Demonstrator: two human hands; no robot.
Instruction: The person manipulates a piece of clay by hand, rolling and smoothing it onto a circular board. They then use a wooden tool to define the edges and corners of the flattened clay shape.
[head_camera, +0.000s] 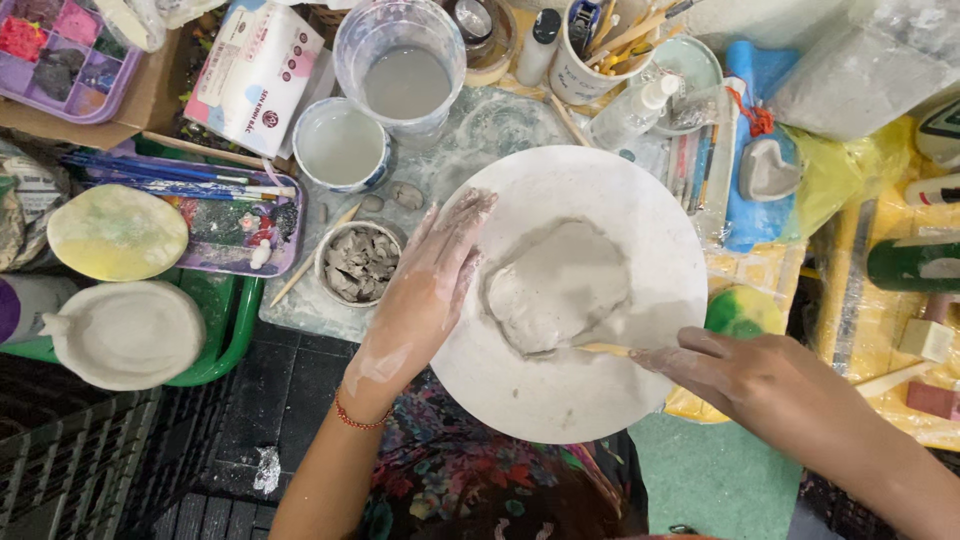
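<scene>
A: Centre frame. Left hand (425, 290) lies flat, fingers together, on the rim of the round white board (560, 400). Right hand (735, 365) pinches a thin wooden tool (605, 349), tip at the clay slab (560, 285) mid-board.

B: Handling?

A: Clay looks soft, damp, easily torn. Support it from beneath; carry by the board's edge.

B: Packaging?

A: Top left: white rectangular packet (255, 75) with pink patches.

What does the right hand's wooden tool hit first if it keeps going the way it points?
Probably the grey clay slab: the wooden tool in the right hand points left, its tip at the slab's lower edge.
</scene>
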